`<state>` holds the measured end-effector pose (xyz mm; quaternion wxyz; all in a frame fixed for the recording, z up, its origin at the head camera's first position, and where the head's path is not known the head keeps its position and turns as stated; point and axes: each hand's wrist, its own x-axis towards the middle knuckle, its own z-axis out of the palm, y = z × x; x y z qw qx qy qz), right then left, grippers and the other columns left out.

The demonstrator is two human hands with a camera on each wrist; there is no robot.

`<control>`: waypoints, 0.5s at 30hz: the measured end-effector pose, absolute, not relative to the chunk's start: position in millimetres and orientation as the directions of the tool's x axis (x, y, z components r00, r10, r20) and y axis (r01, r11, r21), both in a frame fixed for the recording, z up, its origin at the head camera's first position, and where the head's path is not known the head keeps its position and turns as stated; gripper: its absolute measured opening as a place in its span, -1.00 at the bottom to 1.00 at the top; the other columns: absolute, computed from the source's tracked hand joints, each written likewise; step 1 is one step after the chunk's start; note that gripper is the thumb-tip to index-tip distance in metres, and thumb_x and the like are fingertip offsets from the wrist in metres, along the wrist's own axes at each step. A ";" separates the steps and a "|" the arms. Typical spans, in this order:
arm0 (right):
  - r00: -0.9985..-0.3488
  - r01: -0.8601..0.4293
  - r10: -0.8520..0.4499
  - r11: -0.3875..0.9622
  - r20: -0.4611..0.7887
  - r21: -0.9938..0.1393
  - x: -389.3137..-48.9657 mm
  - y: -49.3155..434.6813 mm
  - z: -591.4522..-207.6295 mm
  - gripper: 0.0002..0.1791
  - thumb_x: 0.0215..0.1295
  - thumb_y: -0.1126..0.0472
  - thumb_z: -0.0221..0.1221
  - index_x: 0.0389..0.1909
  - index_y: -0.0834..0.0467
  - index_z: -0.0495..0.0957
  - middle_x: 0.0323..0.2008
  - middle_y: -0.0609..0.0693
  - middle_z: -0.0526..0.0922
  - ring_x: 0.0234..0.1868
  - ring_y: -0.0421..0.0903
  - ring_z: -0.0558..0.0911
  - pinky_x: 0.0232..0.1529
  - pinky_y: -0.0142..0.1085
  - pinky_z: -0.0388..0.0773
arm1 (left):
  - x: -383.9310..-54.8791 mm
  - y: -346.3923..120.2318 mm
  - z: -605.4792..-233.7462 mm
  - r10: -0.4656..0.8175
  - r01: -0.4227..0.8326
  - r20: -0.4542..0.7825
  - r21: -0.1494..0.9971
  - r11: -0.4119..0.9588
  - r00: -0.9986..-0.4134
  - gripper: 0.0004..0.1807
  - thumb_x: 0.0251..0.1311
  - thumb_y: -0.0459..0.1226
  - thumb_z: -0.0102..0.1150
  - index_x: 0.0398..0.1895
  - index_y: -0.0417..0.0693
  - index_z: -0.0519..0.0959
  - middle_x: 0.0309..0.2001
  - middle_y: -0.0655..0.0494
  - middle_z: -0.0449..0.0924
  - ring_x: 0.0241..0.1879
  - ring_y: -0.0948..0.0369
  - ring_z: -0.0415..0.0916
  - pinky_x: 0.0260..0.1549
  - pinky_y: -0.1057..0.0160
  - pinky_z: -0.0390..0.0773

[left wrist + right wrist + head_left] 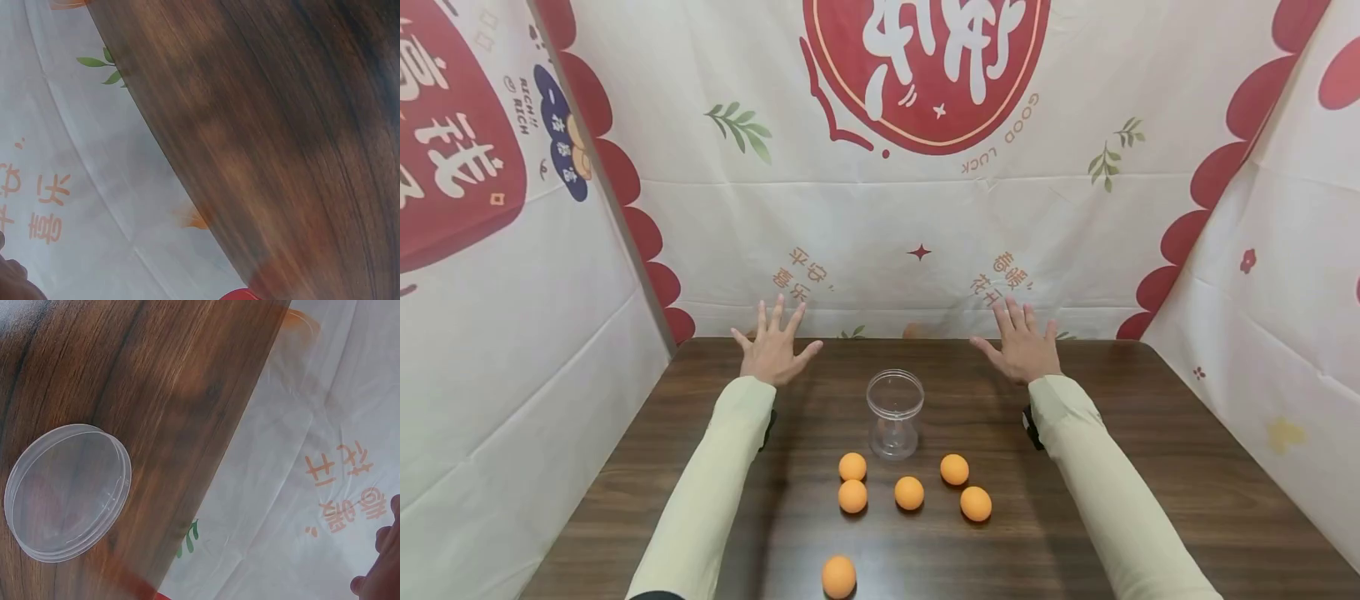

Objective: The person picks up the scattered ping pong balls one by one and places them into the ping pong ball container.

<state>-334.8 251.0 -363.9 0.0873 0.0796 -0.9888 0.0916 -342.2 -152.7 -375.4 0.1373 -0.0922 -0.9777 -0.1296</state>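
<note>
— Where were your hands at that moment?

— My left hand (772, 350) and my right hand (1022, 350) were both held out over the far end of the bench (1150, 467), well apart from each other, one on each side. The fingers were spread and straight, palms down, gripping nothing. Whether they touched the wood or hovered just above it, I could not tell.

— And the jar?

— The clear plastic jar (895, 414) stood upright and open-mouthed between my forearms, nearer to me than my hands were. From my right wrist I saw its round rim (67, 490) from above, with nothing inside it.

— What lay around it?

— Six orange balls (909, 492) lay on the bench on my side of the jar. Five sat in a loose cluster just before it, and one ball (838, 577) lay apart, closest to me. A printed cloth (880, 208) hung behind the bench.
</note>
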 end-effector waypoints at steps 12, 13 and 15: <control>-0.955 -0.246 -0.217 0.960 0.201 -0.133 -331.3 259.9 -343.2 -0.09 0.35 -0.38 -0.20 0.53 -0.01 -0.27 0.51 0.21 -0.23 0.48 0.32 -0.17 0.26 0.42 -0.40 | -334.6 -158.5 -364.5 0.193 0.258 0.261 0.244 0.935 -0.946 -0.16 0.28 0.26 -0.14 0.53 0.21 -0.10 0.54 -0.04 -0.20 0.50 -0.15 -0.34 0.13 -0.56 -0.16; -0.955 -0.252 -0.222 0.958 0.198 -0.137 -329.2 259.8 -341.9 -0.09 0.35 -0.38 -0.20 0.53 0.00 -0.27 0.51 0.22 -0.24 0.47 0.33 -0.17 0.26 0.42 -0.40 | -333.6 -159.1 -363.3 0.197 0.264 0.261 0.253 0.931 -0.945 -0.17 0.29 0.25 -0.14 0.53 0.21 -0.10 0.53 -0.05 -0.20 0.50 -0.15 -0.32 0.14 -0.55 -0.14; -0.953 -0.263 -0.232 0.954 0.196 -0.147 -324.4 259.2 -340.0 -0.08 0.35 -0.38 -0.19 0.53 0.00 -0.27 0.51 0.22 -0.24 0.47 0.33 -0.16 0.26 0.42 -0.39 | -331.1 -159.9 -361.4 0.212 0.286 0.269 0.272 0.919 -0.939 -0.18 0.30 0.23 -0.13 0.53 0.20 -0.10 0.53 -0.06 -0.17 0.49 -0.16 -0.26 0.15 -0.52 -0.07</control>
